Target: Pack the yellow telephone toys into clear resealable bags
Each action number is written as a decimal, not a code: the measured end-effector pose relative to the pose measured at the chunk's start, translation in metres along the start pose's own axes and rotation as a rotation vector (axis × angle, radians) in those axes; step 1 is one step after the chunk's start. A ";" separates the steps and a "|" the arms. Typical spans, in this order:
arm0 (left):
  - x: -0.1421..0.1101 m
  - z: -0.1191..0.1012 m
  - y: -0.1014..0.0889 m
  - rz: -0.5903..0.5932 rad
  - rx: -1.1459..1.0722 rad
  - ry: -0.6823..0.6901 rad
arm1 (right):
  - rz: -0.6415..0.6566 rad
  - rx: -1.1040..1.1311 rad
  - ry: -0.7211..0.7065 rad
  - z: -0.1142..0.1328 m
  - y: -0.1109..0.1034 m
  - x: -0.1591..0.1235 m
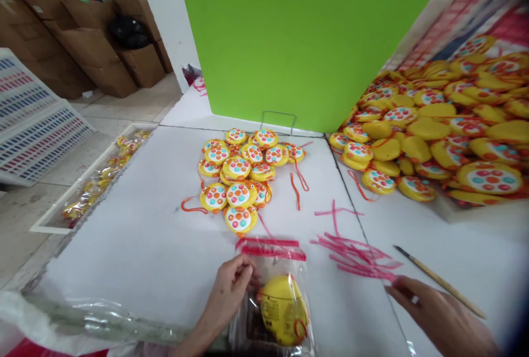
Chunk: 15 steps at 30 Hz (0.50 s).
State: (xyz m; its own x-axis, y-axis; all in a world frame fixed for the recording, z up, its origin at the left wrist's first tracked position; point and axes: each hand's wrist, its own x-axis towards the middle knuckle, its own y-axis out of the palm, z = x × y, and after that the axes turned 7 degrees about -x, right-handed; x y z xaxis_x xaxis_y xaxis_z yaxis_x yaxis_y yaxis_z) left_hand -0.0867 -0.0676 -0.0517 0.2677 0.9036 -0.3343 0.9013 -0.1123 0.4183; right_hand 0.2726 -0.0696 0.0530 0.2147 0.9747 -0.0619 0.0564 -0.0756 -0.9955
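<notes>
Head view: bottom centre, the left hand (231,285) pinches the left edge of a clear plastic bag with a red top band (273,249), enclosing a rounded yellow plastic toy (283,310); keep it flat. The right hand (438,307), lower right, touches flat pink strips (355,259) (grip indeterminable). Toy print: illegible.

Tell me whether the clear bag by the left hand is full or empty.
The bag isn't empty: a yellow toy shows through its clear plastic, below the pink band.
</notes>
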 end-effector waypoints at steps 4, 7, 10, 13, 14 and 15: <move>0.000 0.000 0.001 -0.011 -0.043 -0.026 | 0.153 0.190 -0.282 0.086 0.002 -0.003; -0.001 0.001 0.002 -0.014 -0.042 -0.020 | 0.204 0.141 -0.419 0.147 0.003 0.010; -0.002 0.003 0.004 -0.020 -0.031 0.001 | 0.187 -0.018 -0.482 0.182 0.006 0.029; -0.001 0.007 0.004 -0.031 -0.022 0.014 | 0.153 -0.102 -0.493 0.201 0.009 0.046; -0.001 0.008 0.004 -0.032 -0.013 0.021 | 0.142 -0.107 -0.495 0.207 0.011 0.051; 0.000 0.009 0.003 -0.030 -0.003 0.029 | 0.133 -0.114 -0.500 0.213 0.013 0.056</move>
State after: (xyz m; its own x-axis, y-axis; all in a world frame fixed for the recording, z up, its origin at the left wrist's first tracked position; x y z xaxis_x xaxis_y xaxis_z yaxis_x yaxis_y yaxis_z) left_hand -0.0809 -0.0720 -0.0578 0.2302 0.9183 -0.3221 0.9078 -0.0835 0.4110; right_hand 0.0773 0.0292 0.0211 -0.2622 0.9344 -0.2413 0.1715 -0.2010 -0.9645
